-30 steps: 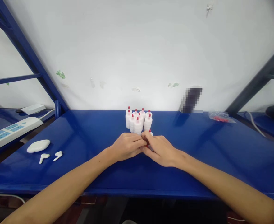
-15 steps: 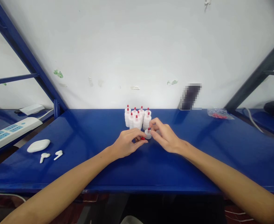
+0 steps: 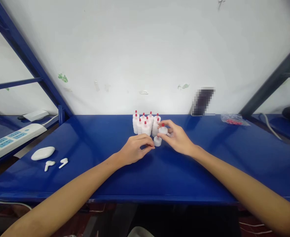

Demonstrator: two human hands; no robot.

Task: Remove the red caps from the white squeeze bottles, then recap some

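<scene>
Near the middle of the table my right hand (image 3: 176, 136) holds a small white bottle (image 3: 163, 130) with a red tip cap, thumb and fingers around its sides. Just below and left of it, a second small white bottle (image 3: 157, 142) stands on the table between my hands; its tip is hard to make out. My left hand (image 3: 137, 148) is closed beside that bottle, thumb and fingertips pressed together, what they hold being hidden. Behind both hands stands a tight cluster of white bottles (image 3: 145, 130) with red tip caps.
On the blue table (image 3: 105, 184) at left lie a white earbud case (image 3: 43, 153) and two earbuds (image 3: 49, 164). A power strip (image 3: 12, 140) is farther left. At back right are a plastic bag (image 3: 235, 120) with red pieces and a dark pixelated object (image 3: 203, 101) against the wall.
My right hand has gone from pinching at a red cap to holding a capped bottle, slightly raised. Red that showed in my left fingers is now out of sight.
</scene>
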